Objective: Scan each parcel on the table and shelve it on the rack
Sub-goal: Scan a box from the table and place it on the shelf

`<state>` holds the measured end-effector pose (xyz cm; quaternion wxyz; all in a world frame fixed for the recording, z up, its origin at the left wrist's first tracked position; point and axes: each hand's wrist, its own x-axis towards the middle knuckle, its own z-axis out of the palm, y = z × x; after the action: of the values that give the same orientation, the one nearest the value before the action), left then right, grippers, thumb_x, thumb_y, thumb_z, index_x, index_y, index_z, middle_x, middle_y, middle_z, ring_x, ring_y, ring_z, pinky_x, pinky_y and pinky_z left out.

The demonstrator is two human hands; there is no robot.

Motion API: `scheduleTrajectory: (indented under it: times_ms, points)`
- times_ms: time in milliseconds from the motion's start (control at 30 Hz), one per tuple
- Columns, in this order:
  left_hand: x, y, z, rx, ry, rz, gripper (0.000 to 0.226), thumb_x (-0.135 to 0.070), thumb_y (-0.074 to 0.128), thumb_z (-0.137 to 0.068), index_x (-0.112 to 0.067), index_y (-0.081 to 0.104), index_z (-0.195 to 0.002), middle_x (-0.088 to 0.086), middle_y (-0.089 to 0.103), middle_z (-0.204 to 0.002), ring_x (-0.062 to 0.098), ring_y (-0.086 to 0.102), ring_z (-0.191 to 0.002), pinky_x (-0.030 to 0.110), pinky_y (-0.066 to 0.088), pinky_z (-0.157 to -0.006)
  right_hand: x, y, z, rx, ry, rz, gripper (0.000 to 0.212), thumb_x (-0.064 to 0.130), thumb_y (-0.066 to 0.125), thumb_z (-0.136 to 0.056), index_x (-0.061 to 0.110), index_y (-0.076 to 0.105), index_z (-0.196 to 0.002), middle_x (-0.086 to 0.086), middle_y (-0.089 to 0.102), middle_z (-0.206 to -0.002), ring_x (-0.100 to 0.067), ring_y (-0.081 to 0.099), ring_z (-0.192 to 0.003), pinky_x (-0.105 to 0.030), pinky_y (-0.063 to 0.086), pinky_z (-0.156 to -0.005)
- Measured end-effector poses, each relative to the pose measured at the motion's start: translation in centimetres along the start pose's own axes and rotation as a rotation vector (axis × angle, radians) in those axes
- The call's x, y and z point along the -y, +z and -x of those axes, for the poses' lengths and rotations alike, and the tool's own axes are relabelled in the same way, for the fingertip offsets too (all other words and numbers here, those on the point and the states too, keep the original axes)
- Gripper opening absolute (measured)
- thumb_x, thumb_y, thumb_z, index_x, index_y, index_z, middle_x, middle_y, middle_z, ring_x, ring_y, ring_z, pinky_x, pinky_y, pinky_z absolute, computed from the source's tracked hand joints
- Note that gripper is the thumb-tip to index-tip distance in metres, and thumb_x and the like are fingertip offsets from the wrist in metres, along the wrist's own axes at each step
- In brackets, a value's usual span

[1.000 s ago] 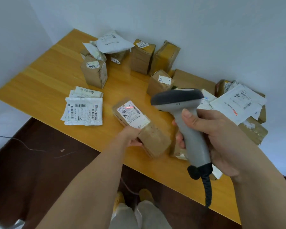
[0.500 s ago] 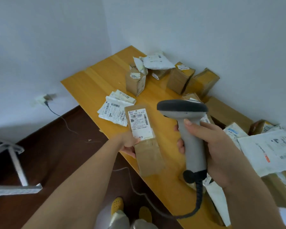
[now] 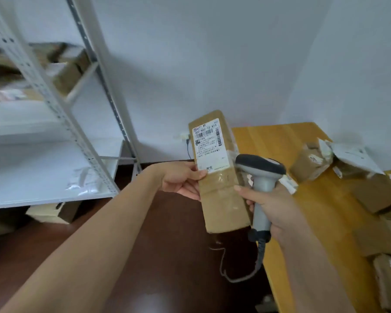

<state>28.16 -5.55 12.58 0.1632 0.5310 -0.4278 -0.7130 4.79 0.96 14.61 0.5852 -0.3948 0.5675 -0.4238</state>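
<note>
your left hand (image 3: 182, 180) pinches the long brown parcel (image 3: 219, 172) upright by its edge, label facing you, off the tabletop's (image 3: 278, 141) left edge toward the rack (image 3: 54, 114), while your right hand (image 3: 273, 206) grips the scanner (image 3: 261, 177).

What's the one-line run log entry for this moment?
left hand: holds long brown cardboard parcel | right hand: grips grey handheld scanner | white metal rack: ahead-left

left hand (image 3: 182, 182) gripping long brown parcel (image 3: 219, 175) label up, right hand (image 3: 271, 206) gripping grey scanner (image 3: 260, 177), white rack (image 3: 54, 123) at left, more parcels on wooden worktop (image 3: 280, 141) at right
</note>
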Motion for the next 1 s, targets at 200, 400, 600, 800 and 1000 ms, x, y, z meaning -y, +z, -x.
scheduleTrajectory:
  times_ms: [200,400,600,800,1000]
  points:
    - [3.6,-11.7,12.1,-0.104,0.183,0.14,0.045,-0.032,0.07,-0.085,-0.02,0.059,-0.126,0.009,0.065,-0.124,0.033,0.064,-0.113,0.057,0.054,-0.088,1.5,14.4,1.4,0.118,-0.12,0.078,0.03,0.007,0.09,-0.066,0.009,0.066,-0.083,-0.001,0.066,-0.062,-0.015,0.058,-0.057,-0.03,0.05,-0.055]
    - [11.0,-25.1,25.4,-0.282,0.404,0.323,0.036,-0.039,0.072,-0.081,-0.023,0.066,-0.113,0.001,0.068,-0.098,0.017,0.068,-0.085,0.04,0.056,-0.07,0.8,33.7,5.8,0.292,-0.085,-0.082,0.022,0.006,0.086,-0.068,0.015,0.066,-0.068,-0.001,0.062,-0.053,-0.008,0.055,-0.045,-0.022,0.048,-0.044]
    - [18.0,-36.8,35.2,-0.527,0.414,0.438,0.051,-0.042,0.079,-0.071,-0.021,0.068,-0.115,0.001,0.068,-0.097,0.019,0.069,-0.084,0.045,0.057,-0.076,0.9,50.2,7.6,0.403,0.009,-0.033,0.01,0.003,0.069,-0.086,0.007,0.06,-0.087,0.0,0.058,-0.05,-0.009,0.054,-0.043,-0.024,0.046,-0.041]
    - [22.7,-47.4,38.6,-0.858,0.382,0.849,0.043,-0.035,0.077,-0.077,-0.017,0.064,-0.114,0.016,0.06,-0.112,0.038,0.066,-0.098,0.059,0.056,-0.072,0.1,63.2,5.8,0.497,0.012,0.073,0.011,0.007,0.069,-0.087,0.009,0.063,-0.096,-0.002,0.06,-0.061,-0.009,0.055,-0.045,-0.024,0.047,-0.048]
    - [23.0,-60.5,40.7,-1.096,0.293,1.093,0.034,-0.034,0.072,-0.083,-0.016,0.051,-0.103,0.017,0.052,-0.107,0.041,0.055,-0.095,0.061,0.054,-0.054,0.2,78.8,1.0,0.556,0.02,0.03,0.011,0.008,0.068,-0.086,0.014,0.059,-0.09,0.005,0.057,-0.046,-0.008,0.054,-0.044,-0.027,0.047,-0.051]
